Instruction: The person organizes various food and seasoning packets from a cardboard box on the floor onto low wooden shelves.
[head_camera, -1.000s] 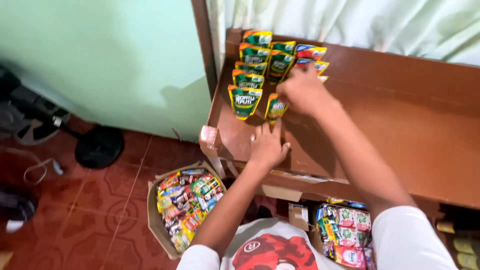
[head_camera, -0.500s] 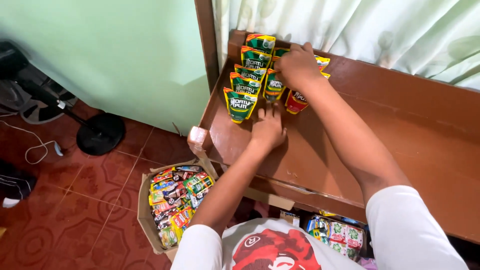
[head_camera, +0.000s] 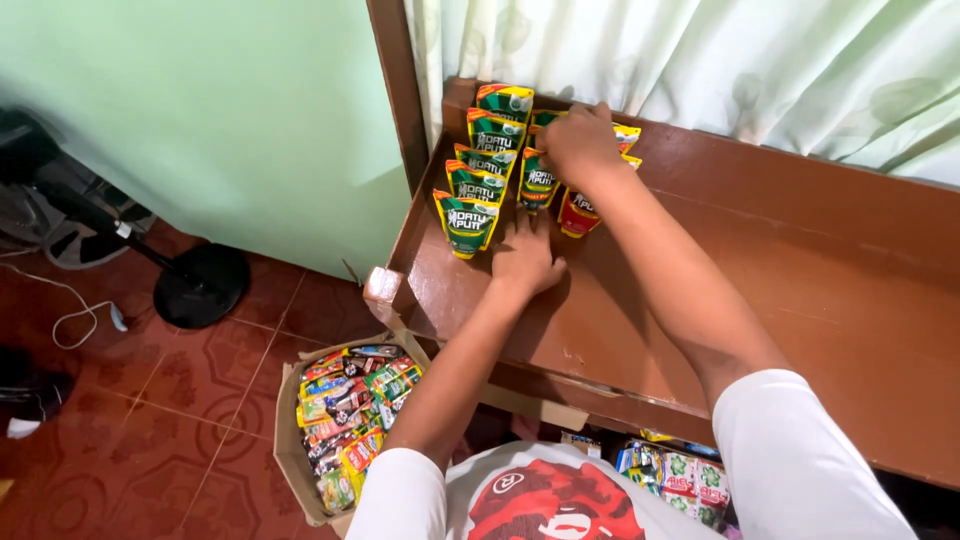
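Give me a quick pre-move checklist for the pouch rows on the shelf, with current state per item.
1. Left row of green pouches overlapped in a straight line: ok.
2. Second row of pouches in line: cannot tell, right hand covers its upper part.
3. Red pouch at the front of the second row, set in line: ok.
4. Left hand flat on the wooden shelf, holding nothing: ok.
5. Bare shelf space to the right for more rows: ok.
6. Cardboard box of packets on the floor below the left arm, within reach: ok.
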